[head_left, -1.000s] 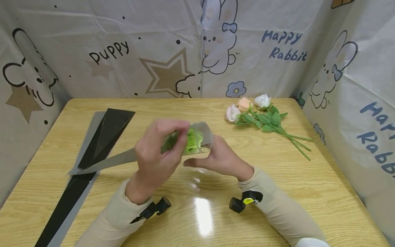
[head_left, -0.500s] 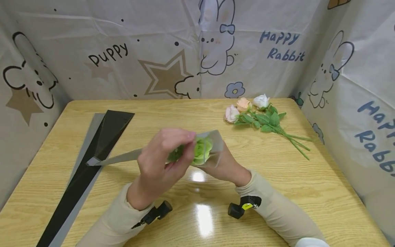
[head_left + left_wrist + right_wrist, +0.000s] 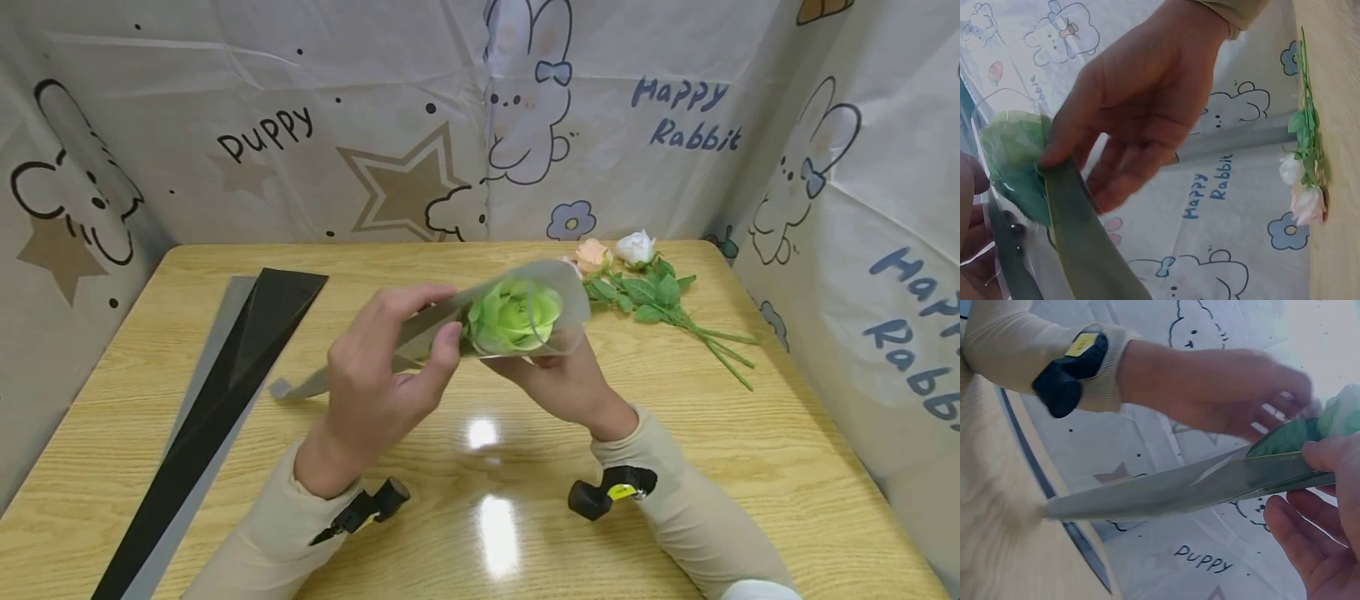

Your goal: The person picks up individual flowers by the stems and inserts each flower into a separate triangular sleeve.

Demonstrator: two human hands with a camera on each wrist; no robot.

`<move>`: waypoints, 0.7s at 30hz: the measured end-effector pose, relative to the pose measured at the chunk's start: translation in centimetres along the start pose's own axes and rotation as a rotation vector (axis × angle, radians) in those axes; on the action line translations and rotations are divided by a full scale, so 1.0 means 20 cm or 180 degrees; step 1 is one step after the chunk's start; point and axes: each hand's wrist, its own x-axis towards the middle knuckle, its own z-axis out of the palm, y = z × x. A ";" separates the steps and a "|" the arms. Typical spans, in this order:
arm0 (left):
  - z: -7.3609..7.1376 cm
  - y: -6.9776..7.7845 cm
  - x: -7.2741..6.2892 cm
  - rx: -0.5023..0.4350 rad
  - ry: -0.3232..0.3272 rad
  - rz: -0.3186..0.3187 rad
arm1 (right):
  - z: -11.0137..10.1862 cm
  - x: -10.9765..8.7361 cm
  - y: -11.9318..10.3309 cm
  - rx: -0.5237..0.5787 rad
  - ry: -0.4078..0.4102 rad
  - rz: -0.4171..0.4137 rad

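A green rose [image 3: 517, 315] sits in a cone-shaped wrapping sleeve [image 3: 570, 292], grey and partly see-through, tilted above the table with its bloom toward the right. My right hand [image 3: 566, 392] holds the sleeve near its wide end; in the right wrist view that hand's thumb [image 3: 1322, 453] lies on the sleeve's edge. Beside the sleeve's middle is my left hand [image 3: 382, 375], thumb and index finger spread apart on either side of it. The sleeve's narrow tip [image 3: 279, 388] points left. Leaves [image 3: 1285, 439] show inside the sleeve; most of the stem is hidden.
A flat black wrapper [image 3: 217, 408] on grey sheets lies along the table's left. Several loose roses, including a peach [image 3: 592, 255] and a white one [image 3: 636, 247], lie at the back right, stems [image 3: 720, 350] toward the right. Printed cloth [image 3: 300, 192] walls surround the wooden table [image 3: 675, 425].
The wrapped rose has moved right and turned its bloom toward the head camera, and its tip has slid right, off the black wrapper. My left hand's thumb and index finger have parted from their pinch.
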 end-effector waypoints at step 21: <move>0.05 -0.11 -0.04 -0.0669 -0.0784 -0.0820 | -0.20 0.05 -0.03 0.0670 0.0972 0.0099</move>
